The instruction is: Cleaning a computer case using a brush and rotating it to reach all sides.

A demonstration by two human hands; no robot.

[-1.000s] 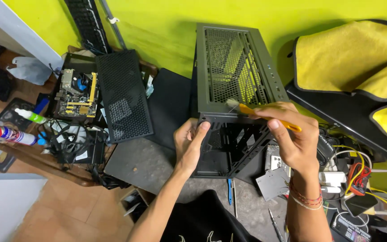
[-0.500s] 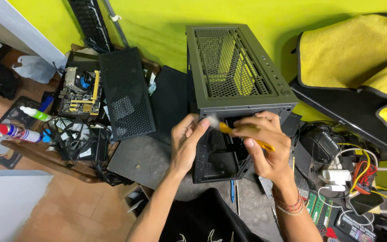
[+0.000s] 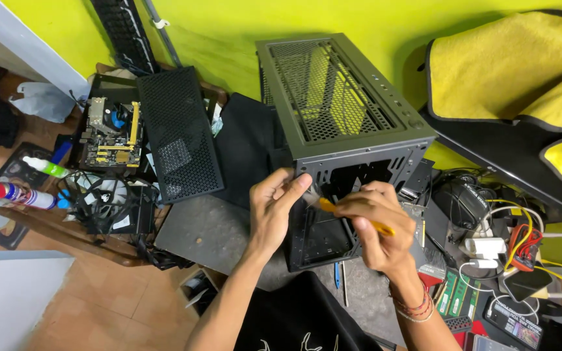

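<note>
Brushing dust off front edge of black PC case standing on cluttered bench. Right hand pinching orange-handled brush – left hand open, steadying frame corner. Next probably needs bristles inside opening, gentle strokes.

Spray can, green-capped bottle, far left.

A single head-worn camera looks steeply down and forward from the person's own viewpoint. The forearms rise from the bottom edge, so the left hand and right hand sit close, near the frame's centre, against a dark computer case. A yellow-green wall fills the top edge; tiled floor shows lower left.
</note>
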